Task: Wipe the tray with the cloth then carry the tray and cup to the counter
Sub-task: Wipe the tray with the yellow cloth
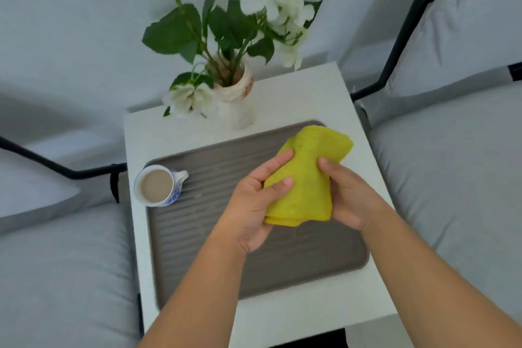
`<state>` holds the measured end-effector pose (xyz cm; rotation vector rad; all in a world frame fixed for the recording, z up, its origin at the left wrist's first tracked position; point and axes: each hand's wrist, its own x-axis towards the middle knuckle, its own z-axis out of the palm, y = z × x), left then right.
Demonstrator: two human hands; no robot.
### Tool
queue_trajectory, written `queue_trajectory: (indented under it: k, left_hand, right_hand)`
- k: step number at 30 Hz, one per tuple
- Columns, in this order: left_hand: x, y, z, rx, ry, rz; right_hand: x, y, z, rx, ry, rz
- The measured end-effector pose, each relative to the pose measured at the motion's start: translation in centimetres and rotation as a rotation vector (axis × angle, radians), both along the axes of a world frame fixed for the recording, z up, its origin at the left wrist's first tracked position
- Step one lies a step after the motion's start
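A grey-brown ribbed tray (197, 234) lies on a small white table (296, 93). A blue-and-white cup (158, 186) of milky coffee stands on the tray's far left corner. Above the tray's middle I hold a folded yellow cloth (306, 178) in both hands. My left hand (251, 206) grips its left edge with thumb and fingers. On the cloth's right side, my right hand (350, 198) has its thumb on top. The cloth's far end hangs over the tray's far right corner.
A white vase (234, 102) with green leaves and white flowers stands at the table's back, just behind the tray. Grey cushioned seats with black metal frames flank the table on the left (56, 263) and right (452, 164).
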<state>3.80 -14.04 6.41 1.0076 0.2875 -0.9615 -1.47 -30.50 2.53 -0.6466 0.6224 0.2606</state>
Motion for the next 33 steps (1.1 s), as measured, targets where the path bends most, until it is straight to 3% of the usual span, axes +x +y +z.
queue_trajectory:
  k: [2,5,9,13,15,17,20,24,28,33]
  left_hand:
    - [-1.6,1.6,-1.0,0.144,-0.143,0.054]
    - [-4.1,4.5,-3.2,0.391,-0.345,0.040]
    - [-6.9,7.9,-6.1,0.616,-0.585,-0.121]
    - [-8.7,10.4,-7.9,0.763,-0.708,-0.267]
    - [-9.3,12.1,-8.4,0.961,-0.896,-0.338]
    - [-9.5,14.1,-9.1,1.157,-0.971,-0.297]
    - [-10.6,17.1,-10.4,1.389,-0.964,-0.267]
    - [-12.1,20.5,-11.6,1.516,-0.790,-0.269]
    - [-11.9,22.3,-12.4,1.413,-0.724,-0.291]
    - [-11.7,23.2,-12.7,1.298,-0.718,-0.304]
  right_hand:
    - [-0.3,1.2,-0.1,-0.172,0.093,-0.034]
    - [-1.0,3.4,-0.6,-0.598,0.194,0.004]
    - [-3.0,6.3,-2.2,-1.041,0.194,0.203]
    - [-5.1,7.9,-4.4,-1.379,0.218,0.322]
    - [-6.0,8.7,-5.3,-1.639,0.194,0.302]
    - [-6.2,10.0,-5.9,-1.807,0.143,0.321]
    - [-5.9,13.0,-6.7,-1.804,0.125,0.556]
    - [-4.9,16.7,-8.4,-1.715,0.338,0.730]
    - [-4.3,18.8,-9.3,-1.827,0.356,0.586]
    - [-4.7,19.2,-10.4,-1.913,0.110,0.365]
